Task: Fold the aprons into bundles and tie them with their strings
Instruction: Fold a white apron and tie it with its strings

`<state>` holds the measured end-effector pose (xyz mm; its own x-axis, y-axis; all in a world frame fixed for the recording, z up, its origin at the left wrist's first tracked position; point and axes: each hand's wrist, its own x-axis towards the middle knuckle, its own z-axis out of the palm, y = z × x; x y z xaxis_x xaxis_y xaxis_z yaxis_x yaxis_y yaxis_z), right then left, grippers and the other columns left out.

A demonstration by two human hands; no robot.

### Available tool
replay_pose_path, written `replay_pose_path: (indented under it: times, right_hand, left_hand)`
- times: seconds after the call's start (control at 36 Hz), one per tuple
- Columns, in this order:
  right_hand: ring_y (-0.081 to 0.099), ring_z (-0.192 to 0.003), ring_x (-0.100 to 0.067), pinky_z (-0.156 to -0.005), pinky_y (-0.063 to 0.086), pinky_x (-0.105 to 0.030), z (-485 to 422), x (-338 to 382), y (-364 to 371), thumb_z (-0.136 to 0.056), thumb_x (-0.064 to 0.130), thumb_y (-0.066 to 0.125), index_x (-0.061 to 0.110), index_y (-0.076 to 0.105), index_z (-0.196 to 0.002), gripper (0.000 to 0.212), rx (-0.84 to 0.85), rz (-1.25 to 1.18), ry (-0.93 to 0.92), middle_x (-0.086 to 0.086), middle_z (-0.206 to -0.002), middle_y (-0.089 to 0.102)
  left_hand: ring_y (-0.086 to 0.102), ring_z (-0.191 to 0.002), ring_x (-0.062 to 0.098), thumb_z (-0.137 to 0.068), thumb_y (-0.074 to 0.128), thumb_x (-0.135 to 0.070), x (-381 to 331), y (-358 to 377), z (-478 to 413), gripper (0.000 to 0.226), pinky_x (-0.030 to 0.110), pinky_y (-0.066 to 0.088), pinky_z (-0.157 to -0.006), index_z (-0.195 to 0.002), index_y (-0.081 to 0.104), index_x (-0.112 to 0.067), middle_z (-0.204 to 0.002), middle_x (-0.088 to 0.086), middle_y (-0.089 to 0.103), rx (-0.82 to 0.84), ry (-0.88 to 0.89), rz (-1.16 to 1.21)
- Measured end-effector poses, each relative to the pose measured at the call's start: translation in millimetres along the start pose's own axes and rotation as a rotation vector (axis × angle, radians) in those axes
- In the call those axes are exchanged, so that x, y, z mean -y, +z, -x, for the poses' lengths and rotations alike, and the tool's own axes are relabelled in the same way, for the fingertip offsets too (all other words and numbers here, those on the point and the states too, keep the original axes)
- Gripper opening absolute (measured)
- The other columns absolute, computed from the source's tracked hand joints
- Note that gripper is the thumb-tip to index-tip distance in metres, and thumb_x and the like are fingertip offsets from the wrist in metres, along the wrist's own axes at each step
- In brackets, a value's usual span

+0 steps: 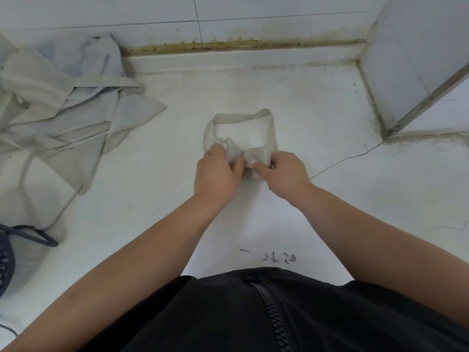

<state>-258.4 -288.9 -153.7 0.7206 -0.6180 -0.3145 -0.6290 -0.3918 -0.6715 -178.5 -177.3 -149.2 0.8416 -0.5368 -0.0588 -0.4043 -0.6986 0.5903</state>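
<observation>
left hand fingers curled, gripping left end of bundle | right hand pinching its right end | bundle mid-counter, squeezed between both hands | strap loops away from it, flat | loose aprons heaped far left, well apart

We count two hands over one white worktop: the left hand and the right hand. Both grip one folded apron bundle, and one strap loop lies beyond it. At the far left we see one heap of loose aprons; we cannot tell how many it contains. One dark blue object sits at the left edge.
</observation>
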Motion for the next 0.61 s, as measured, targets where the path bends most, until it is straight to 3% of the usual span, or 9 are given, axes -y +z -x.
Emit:
replay_pose_path:
  times: [0.06,0.11,0.22,0.31,0.39,0.44,0.5,0.56,0.61]
  right_hand:
    - [0.064,-0.077,-0.036,-0.064,0.046,-0.037,-3,1,-2,-0.089,0.029,0.058,0.014,0.04,-0.057,0.039,-0.022,-0.05,0.045,-0.009,-0.066,0.051]
    - [0.065,-0.08,-0.038,-0.068,0.051,-0.041,-4,5,-3,-0.089,0.028,0.058,0.013,0.042,-0.057,0.038,-0.019,-0.079,0.055,-0.012,-0.07,0.054]
    - [0.063,-0.066,-0.029,-0.067,0.054,-0.039,-2,16,-7,-0.091,0.027,0.057,0.013,0.045,-0.059,0.037,0.101,-0.147,0.028,-0.005,-0.063,0.052]
    - [0.058,-0.058,-0.014,-0.065,0.049,-0.03,2,23,-12,-0.095,0.022,0.051,0.012,0.051,-0.065,0.031,0.229,-0.261,0.033,-0.001,-0.067,0.055]
    - [0.063,-0.062,-0.019,-0.057,0.043,-0.025,6,25,-11,-0.097,0.02,0.042,0.011,0.051,-0.068,0.032,0.213,-0.165,-0.033,0.0,-0.067,0.055]
    - [0.067,-0.069,-0.025,-0.059,0.046,-0.026,7,23,-8,-0.098,0.023,0.042,0.007,0.059,-0.088,0.025,0.13,-0.069,-0.096,-0.002,-0.076,0.059]
    - [0.068,-0.077,-0.027,-0.073,0.051,-0.03,8,23,-6,-0.097,0.024,0.047,0.006,0.056,-0.117,0.028,0.058,-0.052,-0.102,-0.005,-0.095,0.061]
    - [0.063,-0.097,-0.03,-0.087,0.047,-0.033,7,22,-5,-0.097,0.024,0.049,0.005,0.049,-0.128,0.036,0.002,-0.018,-0.112,-0.011,-0.112,0.061]
    - [0.055,-0.109,-0.028,-0.082,0.04,-0.027,5,20,-5,-0.098,0.024,0.048,0.004,0.044,-0.132,0.04,-0.035,0.027,-0.123,-0.012,-0.118,0.059]
  left_hand:
    - [0.045,-0.067,0.03,-0.098,0.046,-0.023,-3,-4,1,0.033,0.032,0.025,-0.058,-0.067,0.037,-0.015,-0.061,-0.001,0.043,0.027,0.085,0.058]
    - [0.047,-0.062,0.03,-0.098,0.048,-0.022,-3,-7,-1,0.043,0.034,0.028,-0.058,-0.059,0.03,-0.019,-0.053,-0.003,0.037,0.082,0.128,0.076]
    - [0.063,-0.072,0.036,-0.094,0.057,-0.026,5,-9,-5,0.044,0.044,0.051,-0.068,-0.056,0.043,-0.009,-0.057,0.012,0.048,0.121,0.057,0.221]
    - [0.065,-0.075,0.037,-0.092,0.059,-0.028,7,-11,-7,0.042,0.045,0.051,-0.069,-0.065,0.056,0.003,-0.066,0.021,0.058,0.144,0.011,0.271]
    - [0.065,-0.074,0.037,-0.092,0.06,-0.027,8,-11,-6,0.043,0.044,0.051,-0.067,-0.061,0.053,0.003,-0.065,0.024,0.056,0.138,-0.009,0.275]
    - [0.066,-0.073,0.037,-0.092,0.06,-0.026,8,-10,-6,0.044,0.041,0.049,-0.062,-0.057,0.051,-0.001,-0.065,0.023,0.057,0.128,-0.023,0.269]
    - [0.066,-0.073,0.036,-0.092,0.059,-0.026,7,-9,-6,0.046,0.033,0.043,-0.058,-0.051,0.046,-0.008,-0.061,0.019,0.055,0.11,-0.029,0.254]
    - [0.066,-0.073,0.035,-0.092,0.058,-0.025,6,-10,-5,0.046,0.031,0.038,-0.057,-0.051,0.045,-0.009,-0.062,0.02,0.054,0.095,-0.035,0.247]
    - [0.064,-0.068,0.034,-0.091,0.058,-0.025,5,-10,-4,0.042,0.036,0.041,-0.057,-0.058,0.052,0.001,-0.068,0.023,0.06,0.085,-0.022,0.249]
